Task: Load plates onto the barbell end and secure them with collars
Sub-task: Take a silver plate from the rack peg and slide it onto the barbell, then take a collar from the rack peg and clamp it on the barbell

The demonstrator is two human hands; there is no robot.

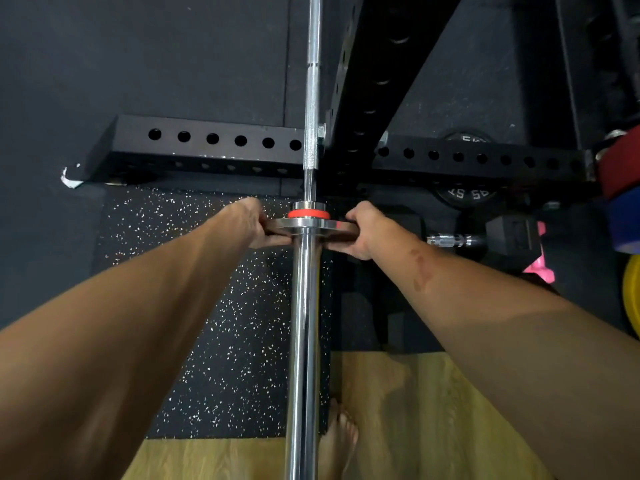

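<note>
The chrome barbell sleeve [304, 341] runs from the bottom of the view up to its shoulder, where a red ring [308, 213] sits. A thin dark plate [341, 229] with a steel hub is on the sleeve, close against that shoulder. My left hand [254, 223] grips the plate's left edge and my right hand [363, 228] grips its right edge. Most of the plate is hidden behind my hands. Beyond the shoulder the knurled bar shaft [311, 98] continues upward. No collar is visible.
The black rack crossbeam [214, 143] with holes and its upright [367, 81] stand just beyond the plate. A black plate [465, 194], a hex dumbbell [512, 237], a pink dumbbell [540, 268] and coloured plates [620, 188] lie at right. My bare foot [341, 441] rests beside the sleeve.
</note>
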